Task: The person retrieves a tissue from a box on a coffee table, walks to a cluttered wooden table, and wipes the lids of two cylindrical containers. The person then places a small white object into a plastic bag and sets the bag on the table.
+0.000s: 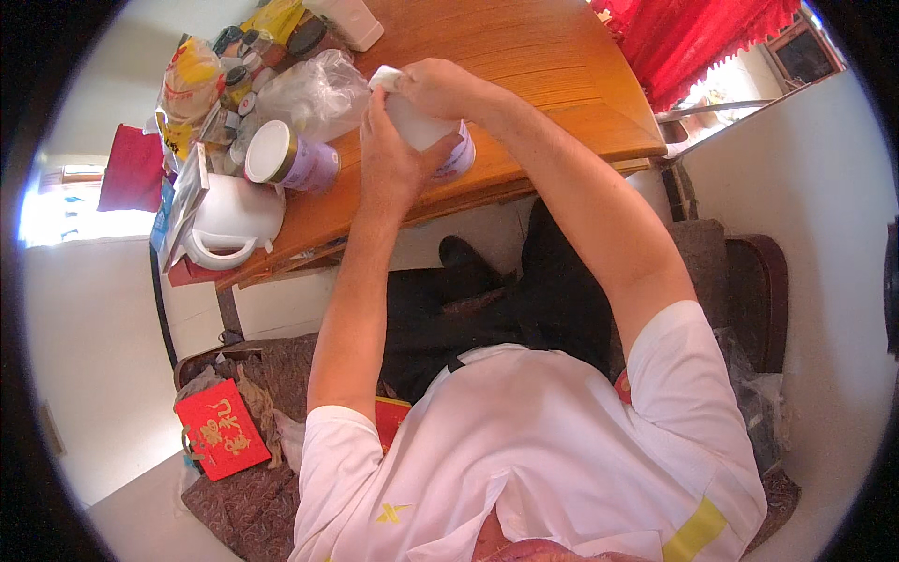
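Observation:
On the wooden table, near its front edge, stands a lilac can (460,158) with a pale, whitish lid (416,126). My left hand (393,154) grips around the can, its thumb and fingers spread along the lid's rim. Against the far left part of the rim, my right hand (435,88) holds a folded white cloth or tissue (385,78); which of the two it is cannot be told. A second lilac can (314,165) with a white lid stands to the left, apart from my hands.
Left of the cans are a white kettle (239,214), a clear plastic bag (319,91) and several jars (239,81). A white container (348,21) stands farther back. The wooden table (520,49) has its front edge before my legs. A red paper bag (223,430) lies on the sofa (246,506).

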A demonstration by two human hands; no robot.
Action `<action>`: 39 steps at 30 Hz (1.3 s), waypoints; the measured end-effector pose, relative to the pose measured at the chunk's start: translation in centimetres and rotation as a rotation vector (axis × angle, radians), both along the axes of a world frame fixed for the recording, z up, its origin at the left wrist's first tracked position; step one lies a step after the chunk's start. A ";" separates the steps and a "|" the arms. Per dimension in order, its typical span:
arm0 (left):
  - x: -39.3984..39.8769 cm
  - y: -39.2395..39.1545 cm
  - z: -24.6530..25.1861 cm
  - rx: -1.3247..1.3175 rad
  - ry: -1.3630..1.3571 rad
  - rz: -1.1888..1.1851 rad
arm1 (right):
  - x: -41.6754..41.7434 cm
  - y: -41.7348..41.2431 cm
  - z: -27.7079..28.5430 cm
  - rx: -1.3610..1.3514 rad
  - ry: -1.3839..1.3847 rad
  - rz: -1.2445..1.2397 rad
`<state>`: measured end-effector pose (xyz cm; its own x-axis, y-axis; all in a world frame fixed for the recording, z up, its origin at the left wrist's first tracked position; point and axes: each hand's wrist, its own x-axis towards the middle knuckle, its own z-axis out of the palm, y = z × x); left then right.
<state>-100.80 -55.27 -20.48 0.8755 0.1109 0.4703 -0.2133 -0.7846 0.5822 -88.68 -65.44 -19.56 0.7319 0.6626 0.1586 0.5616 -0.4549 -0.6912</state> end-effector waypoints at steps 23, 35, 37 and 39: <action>-0.4 3.7 2.7 0.177 0.211 -0.253 | -7.2 -2.3 -4.1 0.938 0.406 -0.511; -1.7 3.8 3.2 0.317 0.183 -0.089 | -0.7 -0.4 -5.0 0.702 0.148 -0.635; -1.5 3.5 3.9 0.367 0.224 -0.044 | -0.4 -0.7 -4.6 0.696 0.147 -0.606; -1.0 3.1 4.5 0.445 0.254 -0.043 | -0.7 -1.5 -4.5 0.748 0.181 -0.548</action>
